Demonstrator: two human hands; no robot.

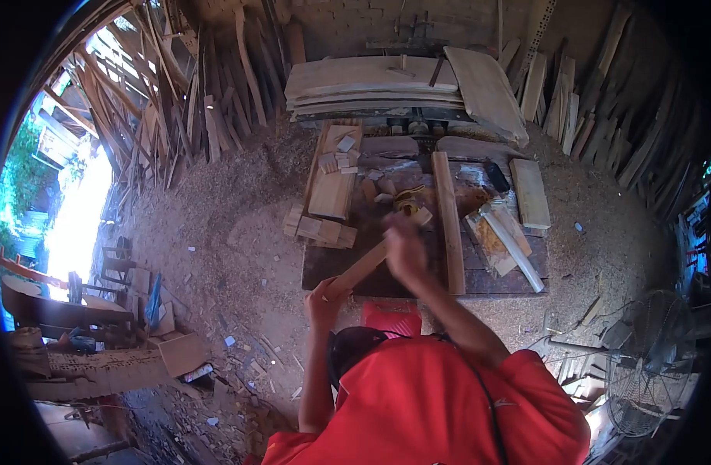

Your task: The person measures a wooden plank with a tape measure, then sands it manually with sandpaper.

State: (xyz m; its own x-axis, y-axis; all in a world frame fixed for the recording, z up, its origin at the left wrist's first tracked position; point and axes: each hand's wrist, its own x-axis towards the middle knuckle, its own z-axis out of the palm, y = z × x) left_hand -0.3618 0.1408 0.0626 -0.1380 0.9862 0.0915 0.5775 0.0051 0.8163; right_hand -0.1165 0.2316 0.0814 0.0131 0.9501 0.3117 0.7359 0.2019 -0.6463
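A narrow wooden strip slants over the near edge of the worktable, its far end pointing away to the right. My left hand is wrapped round the near end of this strip. Smeared by motion, my right hand lies over the strip's farther half; its fingers and anything in them cannot be made out. Just beyond it sits a small yellow and black item that I cannot identify. To the right of my right hand a long wooden batten lies lengthwise on the table.
Boards and small wood blocks cover the table's left side. A pale straight bar, a dark object and a board lie right. Large planks are stacked behind. A fan stands right; scraps litter the floor.
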